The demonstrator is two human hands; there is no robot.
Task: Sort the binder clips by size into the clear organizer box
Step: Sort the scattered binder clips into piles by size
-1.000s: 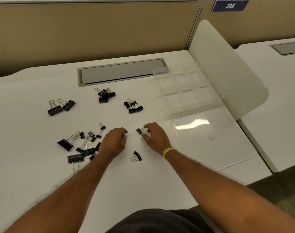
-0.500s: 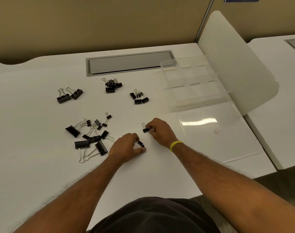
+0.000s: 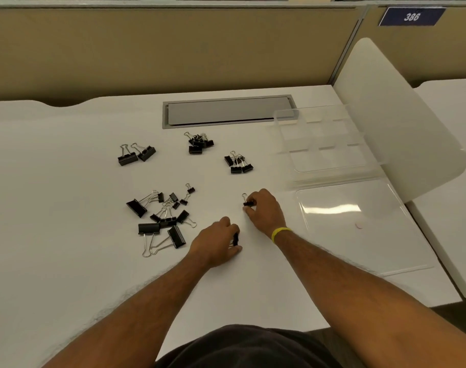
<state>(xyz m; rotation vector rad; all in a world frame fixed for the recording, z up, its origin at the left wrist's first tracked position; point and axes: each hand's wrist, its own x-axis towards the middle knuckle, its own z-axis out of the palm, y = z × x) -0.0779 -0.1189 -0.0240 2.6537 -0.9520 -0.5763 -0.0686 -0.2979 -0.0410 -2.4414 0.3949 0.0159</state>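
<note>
Black binder clips lie in groups on the white desk: a mixed pile (image 3: 161,217) left of my hands, two large clips (image 3: 136,154) further back left, a small cluster (image 3: 198,142) and another cluster (image 3: 238,163) behind. My left hand (image 3: 216,244) pinches a small clip (image 3: 235,239) at desk level. My right hand (image 3: 263,208) pinches another small clip (image 3: 247,202) on the desk. The clear organizer box (image 3: 324,144) stands open at the right, its compartments holding nothing I can see, its lid (image 3: 359,224) lying flat in front of it.
A grey cable hatch (image 3: 226,111) is set into the desk behind the clips. A white curved divider panel (image 3: 391,107) rises right of the box, with a second desk (image 3: 449,102) beyond it. A tan partition wall (image 3: 160,49) closes the back.
My left hand left the mixed pile, moved right to the small clip near the desk front and took hold of it. My right hand stayed on its small clip.
</note>
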